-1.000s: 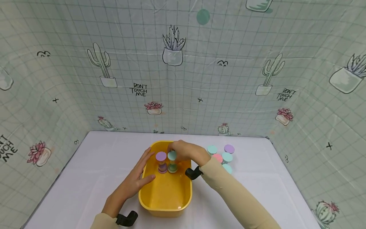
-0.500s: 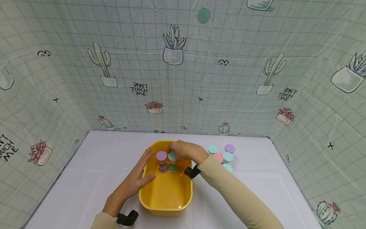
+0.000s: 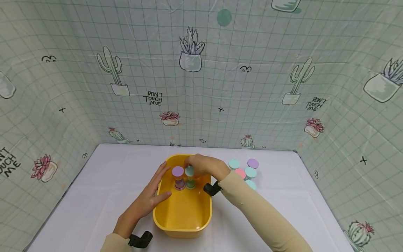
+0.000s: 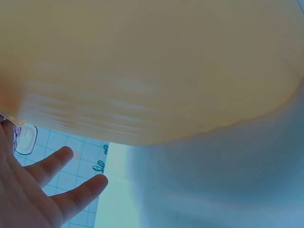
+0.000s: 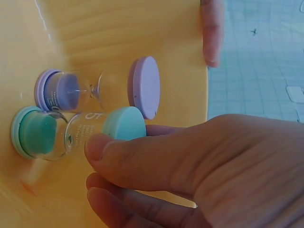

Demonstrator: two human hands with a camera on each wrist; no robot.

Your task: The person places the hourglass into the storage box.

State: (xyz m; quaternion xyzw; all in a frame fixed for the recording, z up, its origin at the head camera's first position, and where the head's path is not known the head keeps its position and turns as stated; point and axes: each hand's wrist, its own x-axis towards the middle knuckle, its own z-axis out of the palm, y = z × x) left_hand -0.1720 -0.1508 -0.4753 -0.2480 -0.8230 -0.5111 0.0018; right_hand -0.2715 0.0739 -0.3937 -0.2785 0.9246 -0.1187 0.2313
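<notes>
Two sand timers stand upright side by side inside a yellow tub (image 3: 182, 215). The one with purple caps (image 3: 177, 171) is on the left; the one with mint-green caps (image 5: 126, 123) is on the right. My right hand (image 3: 201, 166) reaches over the tub's right side and pinches the green timer near its top cap, thumb in front. My left hand (image 3: 149, 197) lies at the tub's left rim, thumb over the inside and fingers spread straight along the edge. In the left wrist view, some fingers (image 4: 78, 199) stick out past the tub's outer wall.
Right of the tub on the white tabletop (image 3: 277, 196) stands a group of more timers: several mint-topped ones (image 3: 250, 172), a pink one (image 3: 240, 173) and a purple one (image 3: 253, 163). A cactus-print cloth (image 3: 220, 87) hangs behind and along both sides.
Almost nothing differs; the right forearm shifts very slightly while its hand stays at the green sand timer. Both timers keep their places.
</notes>
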